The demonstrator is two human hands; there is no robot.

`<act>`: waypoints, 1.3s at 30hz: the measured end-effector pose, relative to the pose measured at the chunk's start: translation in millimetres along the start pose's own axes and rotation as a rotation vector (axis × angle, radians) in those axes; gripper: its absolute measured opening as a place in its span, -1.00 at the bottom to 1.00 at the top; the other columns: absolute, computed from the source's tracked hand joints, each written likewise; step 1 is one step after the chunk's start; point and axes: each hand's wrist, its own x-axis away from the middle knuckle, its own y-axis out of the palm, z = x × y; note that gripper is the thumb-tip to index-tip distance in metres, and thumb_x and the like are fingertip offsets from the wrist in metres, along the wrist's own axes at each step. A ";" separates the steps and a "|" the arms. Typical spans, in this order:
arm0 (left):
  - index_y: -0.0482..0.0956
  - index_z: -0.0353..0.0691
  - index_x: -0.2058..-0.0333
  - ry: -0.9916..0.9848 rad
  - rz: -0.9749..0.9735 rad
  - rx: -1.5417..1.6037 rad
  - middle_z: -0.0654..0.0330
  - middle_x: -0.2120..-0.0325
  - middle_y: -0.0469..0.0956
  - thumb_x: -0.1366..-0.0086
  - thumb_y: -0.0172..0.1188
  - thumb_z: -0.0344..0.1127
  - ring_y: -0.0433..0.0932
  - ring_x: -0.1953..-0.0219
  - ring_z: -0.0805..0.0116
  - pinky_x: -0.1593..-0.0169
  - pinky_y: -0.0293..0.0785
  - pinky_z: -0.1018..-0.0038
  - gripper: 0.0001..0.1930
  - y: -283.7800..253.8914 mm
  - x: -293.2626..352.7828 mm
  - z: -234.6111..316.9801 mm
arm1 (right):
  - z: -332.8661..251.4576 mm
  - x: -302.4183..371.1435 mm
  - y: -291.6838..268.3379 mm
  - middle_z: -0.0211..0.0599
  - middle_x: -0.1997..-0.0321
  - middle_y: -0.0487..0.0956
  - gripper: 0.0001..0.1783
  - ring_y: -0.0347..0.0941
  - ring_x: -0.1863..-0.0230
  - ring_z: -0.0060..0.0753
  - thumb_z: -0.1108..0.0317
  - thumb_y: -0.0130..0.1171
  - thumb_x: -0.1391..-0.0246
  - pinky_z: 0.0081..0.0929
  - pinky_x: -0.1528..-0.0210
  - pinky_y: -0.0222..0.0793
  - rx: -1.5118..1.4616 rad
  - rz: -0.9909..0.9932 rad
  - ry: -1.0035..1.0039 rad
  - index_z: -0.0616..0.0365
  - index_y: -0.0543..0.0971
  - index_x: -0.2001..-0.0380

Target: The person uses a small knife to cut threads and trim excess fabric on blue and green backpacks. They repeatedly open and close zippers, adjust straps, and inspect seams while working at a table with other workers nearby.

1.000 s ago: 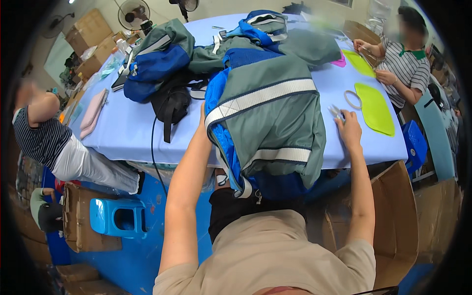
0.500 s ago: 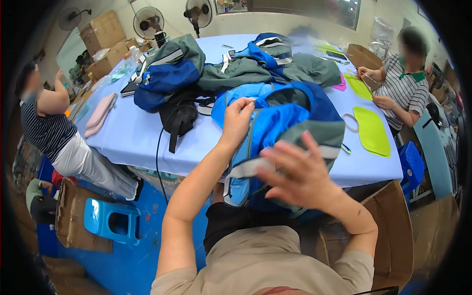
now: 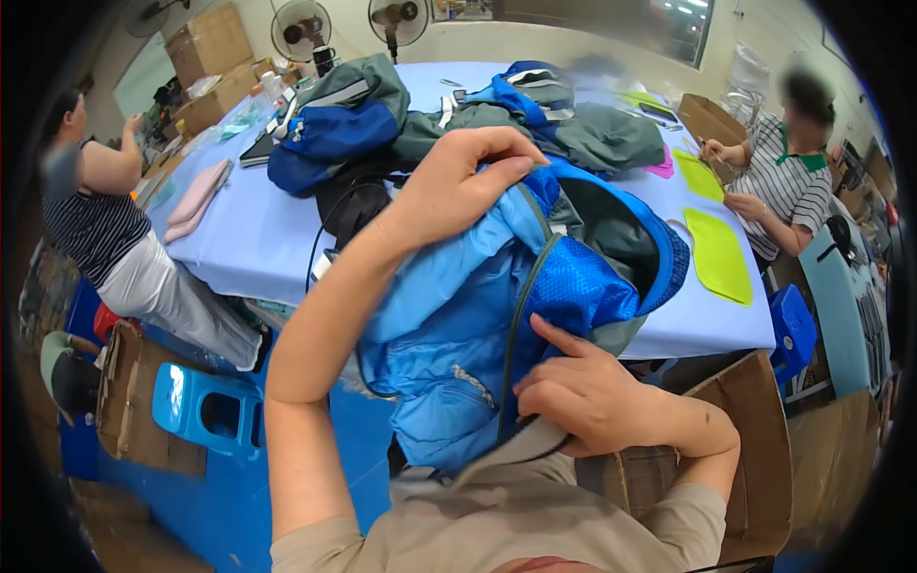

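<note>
Left fingers [image 3: 503, 143] pinch; right fingers [image 3: 557, 390] curl lower.

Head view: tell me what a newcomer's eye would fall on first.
The bright blue bag fills the centre, in front of the person, with the left hand at its upper edge and the right hand lower down, to the right. Next come the two lime-green pieces along the right side of the pale blue table, then the blue stool on the floor at lower left.

Two wearer's hands [image 3: 454, 191], one held bag [image 3: 478, 315], three fans [image 3: 301, 32] 10–12 o'clock, two lime sheets [image 3: 718, 258] 2–3, two stools [image 3: 183, 396] 8 and 3.
</note>
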 end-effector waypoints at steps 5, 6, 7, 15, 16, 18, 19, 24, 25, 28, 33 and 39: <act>0.53 -0.30 0.31 -0.112 -0.201 -0.399 0.28 0.54 0.49 -0.19 0.10 -0.20 0.37 0.48 0.54 0.37 0.28 0.60 -0.75 -8.4 9.3 -21.6 | 17.4 -5.5 -11.9 -0.33 0.47 0.42 -0.83 0.42 0.37 -0.45 0.51 0.16 0.22 -0.35 -0.02 0.33 -0.282 0.452 0.268 0.18 0.40 0.47; 0.52 -0.26 0.28 -0.169 -0.221 -0.389 0.22 0.53 0.48 -0.18 0.10 -0.11 0.38 0.45 0.49 0.34 0.29 0.57 -0.68 -3.0 11.4 -31.4 | 27.5 -2.6 -16.3 -0.38 0.48 0.39 -0.86 0.36 0.38 -0.59 0.55 0.10 0.16 -0.49 0.07 0.38 -0.435 0.604 0.446 0.17 0.38 0.46; 0.52 -0.26 0.26 -0.214 -0.226 -0.351 0.21 0.50 0.48 -0.18 0.09 -0.09 0.39 0.43 0.48 0.32 0.29 0.57 -0.67 -3.3 18.9 -42.2 | 36.2 -9.0 -19.4 -0.45 0.46 0.37 -0.88 0.33 0.38 -0.66 0.56 0.04 0.12 -0.60 0.17 0.37 -0.535 0.760 0.365 0.17 0.36 0.45; 0.30 -0.19 -0.05 -0.447 -0.446 -0.066 0.06 0.07 0.39 0.02 0.27 -0.01 0.32 -0.02 0.27 -0.10 0.18 0.40 -0.32 -11.1 92.9 -86.9 | 80.4 38.0 -49.1 -0.52 0.50 0.32 -0.80 0.22 0.47 -0.73 0.30 -0.10 -0.16 -0.78 0.42 0.11 -0.530 0.975 0.454 0.19 0.38 0.45; 0.29 -0.22 -0.06 -0.460 -0.478 -0.079 0.05 0.07 0.39 0.03 0.28 -0.02 0.32 -0.03 0.26 -0.11 0.17 0.39 -0.30 -10.6 99.9 -89.7 | 76.2 41.6 -51.1 -0.51 0.50 0.32 -0.80 0.22 0.46 -0.73 0.29 -0.10 -0.16 -0.78 0.42 0.11 -0.500 0.988 0.450 0.19 0.38 0.45; 0.27 -0.27 -0.06 -0.496 -0.529 -0.110 0.04 0.05 0.37 0.04 0.29 -0.01 0.30 -0.04 0.26 -0.12 0.16 0.39 -0.27 -16.9 111.7 -89.0 | 71.5 47.5 -53.4 -0.50 0.50 0.33 -0.79 0.22 0.46 -0.73 0.29 -0.11 -0.16 -0.78 0.42 0.12 -0.474 1.012 0.445 0.19 0.39 0.46; 0.27 -0.28 -0.06 -0.506 -0.564 -0.116 0.05 0.04 0.37 0.03 0.28 0.01 0.30 -0.05 0.27 -0.12 0.17 0.39 -0.27 -18.0 112.6 -90.4 | 69.2 54.7 -55.2 -0.49 0.50 0.34 -0.81 0.24 0.46 -0.71 0.31 -0.11 -0.14 -0.77 0.40 0.14 -0.416 0.998 0.460 0.18 0.39 0.46; 0.38 -0.27 0.14 -0.511 -0.345 -0.070 0.20 0.31 0.40 -0.11 0.14 -0.09 0.36 0.19 0.40 0.14 0.32 0.50 -0.57 -17.5 109.9 -89.6 | 78.7 81.2 -37.1 -0.40 0.39 0.45 -0.84 0.39 0.31 -0.58 0.41 -0.10 0.00 -0.62 0.25 0.32 -0.557 1.005 0.377 0.14 0.44 0.34; 0.37 -0.28 0.22 -0.415 -0.242 -0.137 0.26 0.39 0.35 -0.06 0.18 -0.16 0.34 0.35 0.48 0.34 0.32 0.56 -0.62 -20.3 115.9 -97.8 | 79.4 78.6 -36.4 -0.38 0.36 0.46 -0.81 0.39 0.28 -0.55 0.50 -0.07 0.07 -0.56 0.19 0.33 -0.628 0.947 0.379 0.15 0.44 0.32; 0.33 -0.25 0.43 -0.363 -0.200 -0.129 0.34 0.52 0.30 0.10 0.27 -0.26 0.21 0.61 0.69 0.58 0.11 0.70 -0.68 0.9 93.9 -53.6 | 57.1 66.7 -36.9 -0.40 0.39 0.43 -0.90 0.35 0.30 -0.58 0.41 -0.01 0.02 -0.57 0.23 0.28 -0.237 0.934 0.358 0.16 0.43 0.40; 0.33 -0.21 0.54 -0.382 -0.524 -0.008 0.41 0.64 0.29 0.19 0.28 -0.44 0.23 0.57 0.68 0.53 0.13 0.67 -0.74 29.8 80.6 -72.7 | 21.1 74.8 -41.9 -0.32 0.48 0.50 -0.92 0.41 0.40 -0.57 0.47 0.05 0.02 -0.59 0.29 0.32 -0.079 0.896 0.454 0.25 0.42 0.44; 0.30 -0.22 0.42 0.126 0.005 -0.679 -0.01 0.67 0.28 0.06 0.00 -0.57 0.32 0.62 0.02 0.47 0.30 0.32 -0.82 6.3 18.0 -74.8 | -20.6 90.4 -50.1 -0.27 0.40 0.51 -0.86 0.45 0.34 -0.34 0.51 0.16 0.19 -0.47 0.27 0.33 -0.069 0.517 0.557 0.21 0.48 0.44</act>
